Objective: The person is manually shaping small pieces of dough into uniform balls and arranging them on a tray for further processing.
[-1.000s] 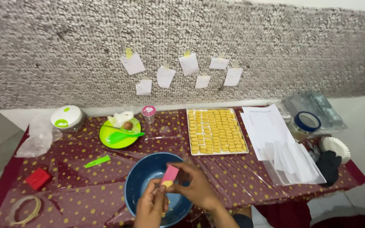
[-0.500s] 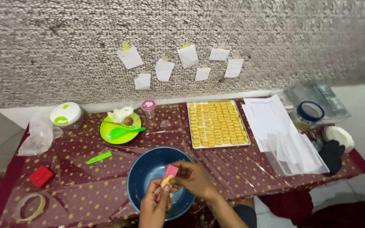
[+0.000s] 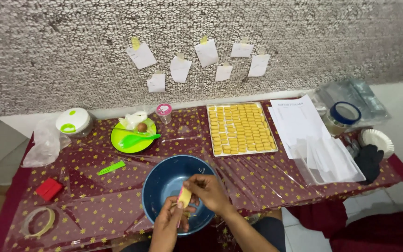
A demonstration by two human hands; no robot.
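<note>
While both hands work together over the blue bowl [image 3: 164, 184] at the 6 o'clock edge of the table [image 3: 94, 205], the left hand [image 3: 168, 226] and right hand [image 3: 209, 191] meet on a small flat pink-and-yellow scraper [image 3: 184, 197], which stands nearly upright between them. The right hand's fingers curl around its upper part from the 3 o'clock side; the left hand pinches its lower edge from the 6 o'clock side. The scraper sits just inside the bowl's near rim, toward 5 o'clock of the bowl's centre. Whether any dough clings to it cannot be told. At 12 o'clock from the bowl stands a small pink-lidded jar [image 3: 163, 111]; at 1 o'clock lies a metal tray [image 3: 241, 129] filled with rows of yellow pastry pieces. At 11 o'clock rests a green plate [image 3: 131, 137] carrying a green spoon [image 3: 138, 139], an egg [image 3: 142, 127] and a crumpled white wrapper. A green knife-shaped tool [image 3: 111, 168] lies at 10 o'clock, a red box [image 3: 49, 188] at 9 o'clock, and a roll of tape [image 3: 38, 220] at 8 o'clock. White paper sheets [image 3: 311, 135] cover the 3 o'clock end of the table, near a blue-rimmed container [image 3: 344, 114]. Paper notes [image 3: 207, 52] are taped to the stone wall at 12 o'clock.
</note>
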